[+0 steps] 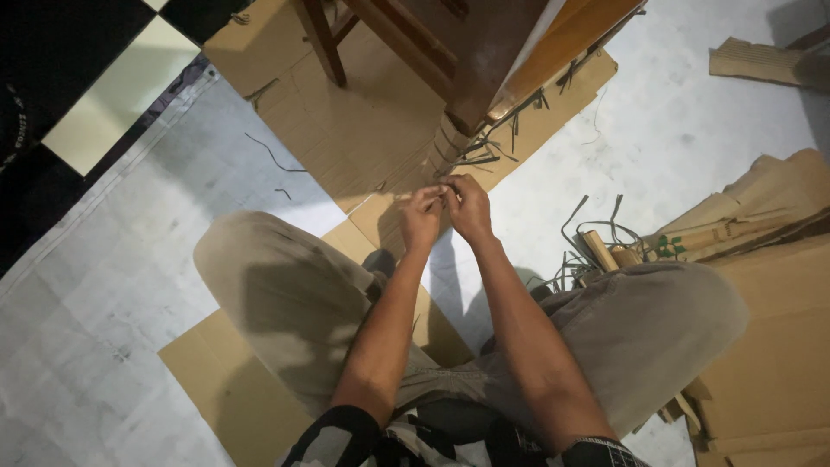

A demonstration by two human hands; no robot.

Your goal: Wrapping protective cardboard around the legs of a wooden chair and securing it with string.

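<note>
Head view: both hands (445, 207) pinch thin strips (484, 154) over cardboard (337, 130).

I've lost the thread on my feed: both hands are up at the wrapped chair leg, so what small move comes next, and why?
Probably pull the strip snug and lay it against the last turn. Both the left hand and right hand pinch together just beside the wound binding on the wooden chair leg; what they pinch is too small to see. Loose strips lie nearby.
</note>
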